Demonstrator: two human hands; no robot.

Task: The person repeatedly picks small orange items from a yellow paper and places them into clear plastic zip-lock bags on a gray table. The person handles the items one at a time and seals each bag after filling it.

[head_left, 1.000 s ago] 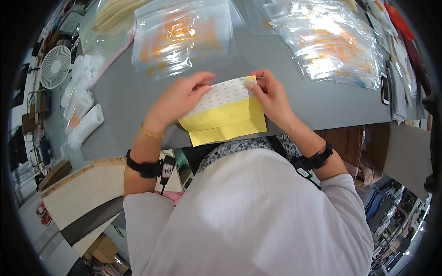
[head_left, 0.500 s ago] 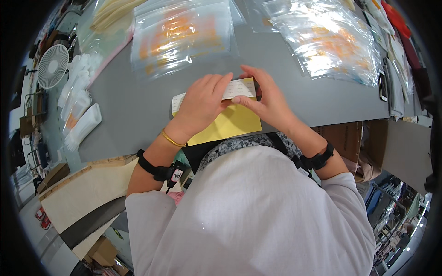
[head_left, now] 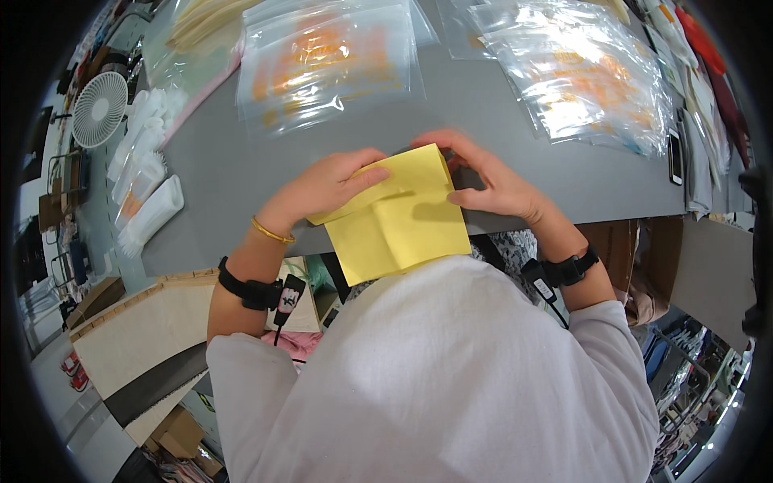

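A creased yellow paper sheet (head_left: 394, 221) lies between my hands at the table's near edge, its lower part hanging over the edge toward my shirt. A fold runs across it, with the far part angled up. My left hand (head_left: 330, 189) grips its far left side, thumb on top and the other fingers hidden behind. My right hand (head_left: 495, 181) curls round the far right corner. Its index finger reaches the top edge, slightly blurred, and its thumb sits by the right edge. The underside of the sheet is hidden.
Clear plastic bags with orange print (head_left: 330, 68) lie stacked ahead, with another shiny bag pile (head_left: 580, 80) at right. A phone (head_left: 675, 157) rests at the right edge. White rolled packets (head_left: 150, 213) and a white fan (head_left: 100, 109) are on the left. Cardboard (head_left: 660, 258) stands below right.
The white printed strip along the far side has gone out of sight, and yellow paper now faces up there. My left hand shifted left; my right hand moved slightly right and nearer.
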